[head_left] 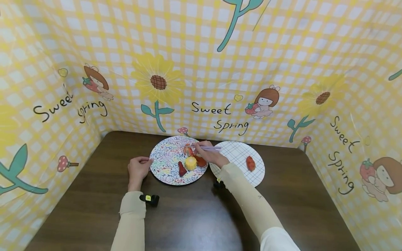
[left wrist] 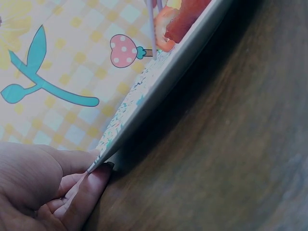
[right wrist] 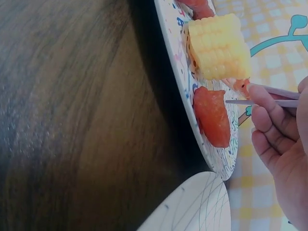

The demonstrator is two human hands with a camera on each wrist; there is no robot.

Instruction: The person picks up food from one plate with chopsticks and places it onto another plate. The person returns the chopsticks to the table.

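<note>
My left hand [head_left: 138, 169] pinches the left rim of a plate with colourful squiggles [head_left: 166, 153]; in the left wrist view the thumb lies above the rim and fingers below. Over that plate, my right hand [head_left: 211, 154] holds a pair of pale purple chopsticks [right wrist: 284, 102]. Their tips reach an orange-and-white food piece [head_left: 188, 150], which looks like shrimp; whether they grip it I cannot tell. Around it lie a yellow corn chunk [head_left: 190, 163], an orange-red food piece [right wrist: 214, 118] and a dark red food piece [head_left: 181, 169].
To the right, a white plate with a thin grid pattern [head_left: 230, 148] carries one red-orange food piece [head_left: 250, 163]. Both plates stand on a dark wooden table [head_left: 188, 212]. A yellow checked cloth [head_left: 201, 83] hangs around the table's back and sides.
</note>
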